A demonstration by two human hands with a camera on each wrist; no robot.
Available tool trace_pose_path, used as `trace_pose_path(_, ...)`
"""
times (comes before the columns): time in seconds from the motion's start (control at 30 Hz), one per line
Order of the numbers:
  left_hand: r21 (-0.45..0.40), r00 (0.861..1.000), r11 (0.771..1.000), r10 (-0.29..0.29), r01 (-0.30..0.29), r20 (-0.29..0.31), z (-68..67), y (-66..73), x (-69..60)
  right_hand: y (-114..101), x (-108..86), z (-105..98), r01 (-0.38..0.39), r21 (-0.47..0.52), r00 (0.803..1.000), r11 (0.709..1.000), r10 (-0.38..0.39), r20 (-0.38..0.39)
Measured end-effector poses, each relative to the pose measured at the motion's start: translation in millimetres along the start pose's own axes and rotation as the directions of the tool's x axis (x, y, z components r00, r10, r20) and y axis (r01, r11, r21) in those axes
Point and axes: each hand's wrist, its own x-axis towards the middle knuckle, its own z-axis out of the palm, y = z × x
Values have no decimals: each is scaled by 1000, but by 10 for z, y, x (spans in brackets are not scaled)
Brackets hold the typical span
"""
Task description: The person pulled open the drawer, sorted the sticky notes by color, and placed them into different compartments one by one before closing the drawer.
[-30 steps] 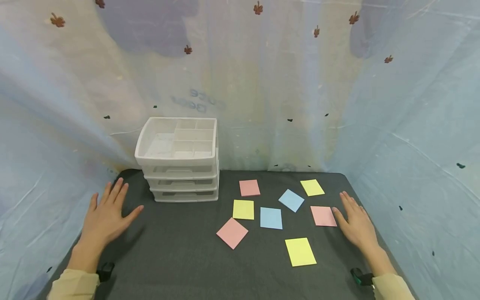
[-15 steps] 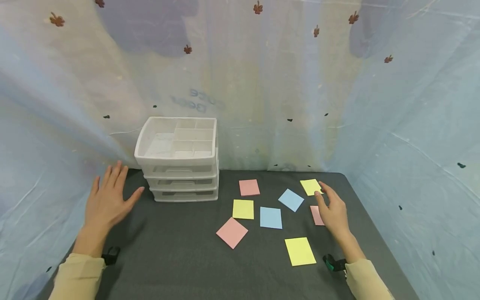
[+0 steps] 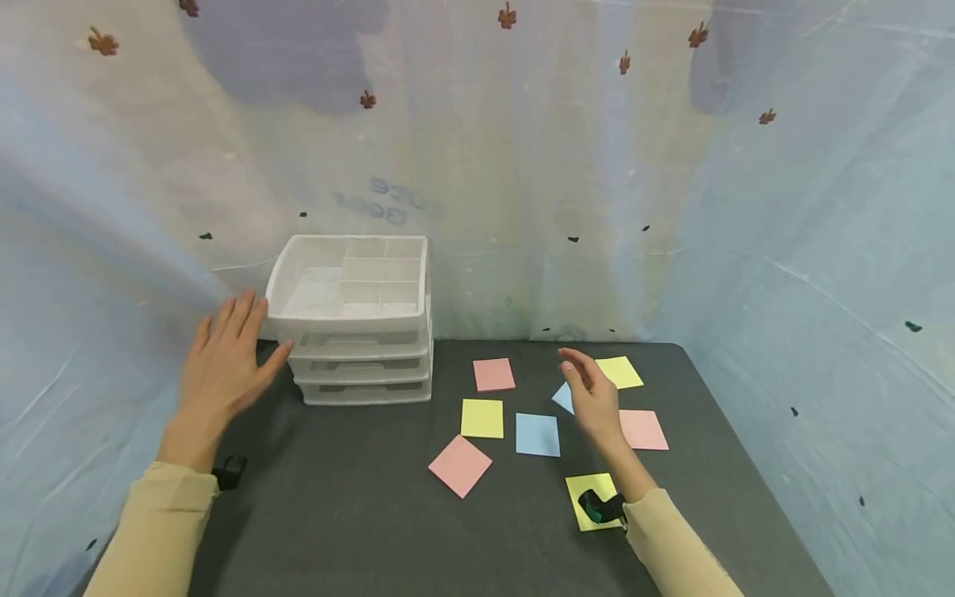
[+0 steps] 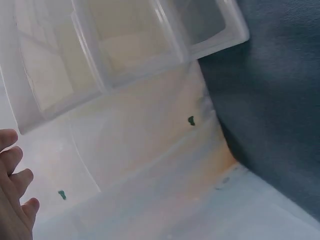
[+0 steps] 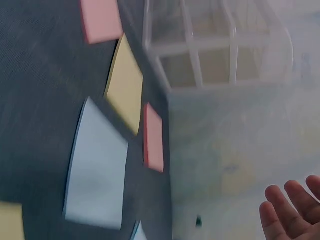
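A white plastic drawer unit (image 3: 361, 322) with a divided open tray on top stands at the back left of the dark table. My left hand (image 3: 227, 369) is raised beside its left side, fingers spread and thumb overlapping its edge; touch cannot be told. In the left wrist view, the fingertips sit near a corner of the unit (image 4: 105, 90). My right hand (image 3: 597, 406) hangs above the sticky note pads, fingers slightly bent and holding nothing, partly hiding the far blue pad (image 3: 563, 399). Nearby lie a yellow pad (image 3: 621, 372), a pink pad (image 3: 645, 429) and another blue pad (image 3: 537, 435).
Further left lie a pink pad (image 3: 493, 375), a yellow pad (image 3: 482, 419) and a tilted pink pad (image 3: 460, 467). Below the right wrist is a larger yellow pad (image 3: 585, 489), partly covered. Pale patterned sheeting (image 3: 477, 166) surrounds the table (image 3: 358, 514).
My right hand has moved left from the table's right edge to above the far blue pad, its fingers bending. The left hand has moved forward and slightly right, up to the drawer unit.
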Motion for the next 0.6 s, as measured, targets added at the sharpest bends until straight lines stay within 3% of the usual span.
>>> trace_pose_path(0.23, 35, 999, 999, 35, -36, 30, -29, 32, 250, -349, 14, 400, 37, 147, 996, 988, -49, 81)
trace_pose_path(0.4, 42, 997, 997, 62, -64, 52, -38, 30, 387, -735, -62, 614, 67, 163, 986, 984, -90, 138)
trace_pose_path(0.6, 72, 993, 993, 82, -88, 86, -32, -33, 522, -914, -60, 914, 88, 187, 968, 978, -129, 217)
